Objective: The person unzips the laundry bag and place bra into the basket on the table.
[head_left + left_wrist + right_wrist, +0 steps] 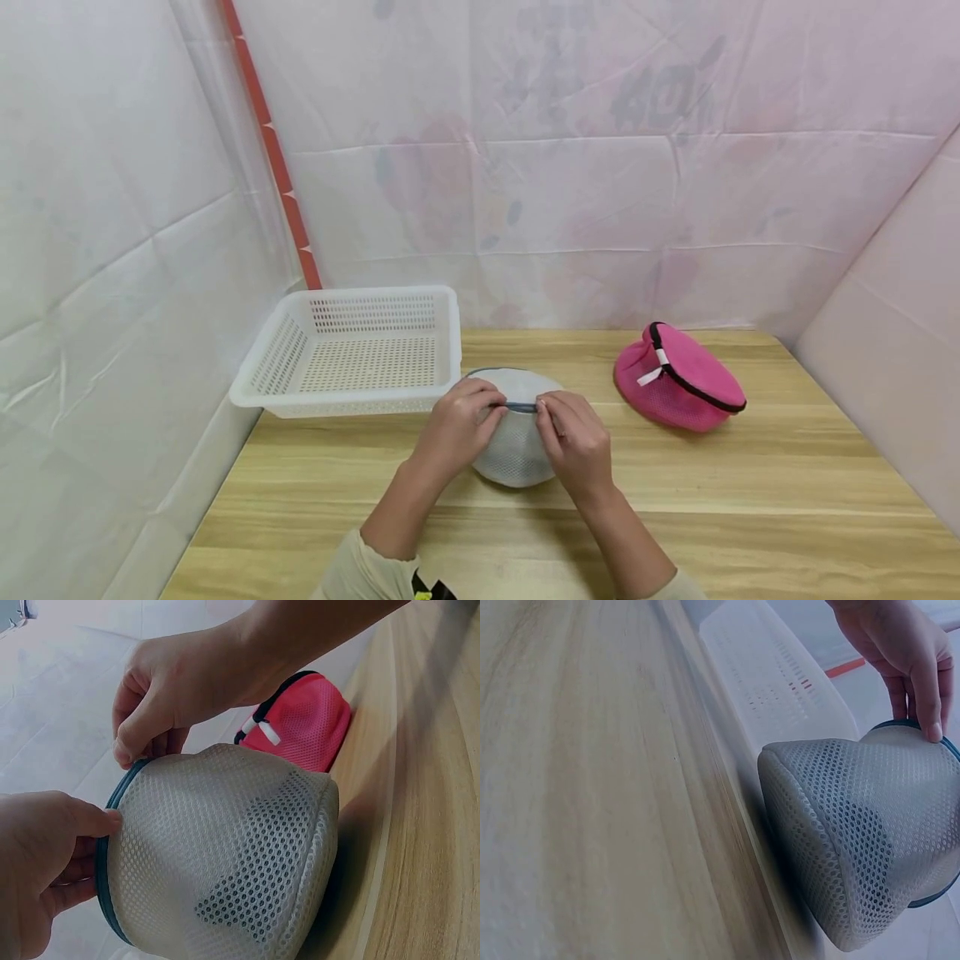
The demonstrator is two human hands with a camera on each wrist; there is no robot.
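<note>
A white mesh laundry bag [517,454] with a blue-grey zippered rim stands at the middle of the wooden table. My left hand [459,423] pinches the rim on its left side between thumb and fingers. On the right side my right hand [579,443] pinches the same rim, a short way from the left. Through the mesh, in the left wrist view, a dark patch [251,862] shows inside the bag. The right wrist view gives the bag [870,825] from its side, with my left hand [907,656] on the rim above.
A white perforated plastic basket [363,400] stands at the back left, near the bag. At the back right sits a pink mesh bag [693,379] with a black zipper band and a white tab. Pale sheets [570,208] enclose the wooden table [750,508] behind and at the sides.
</note>
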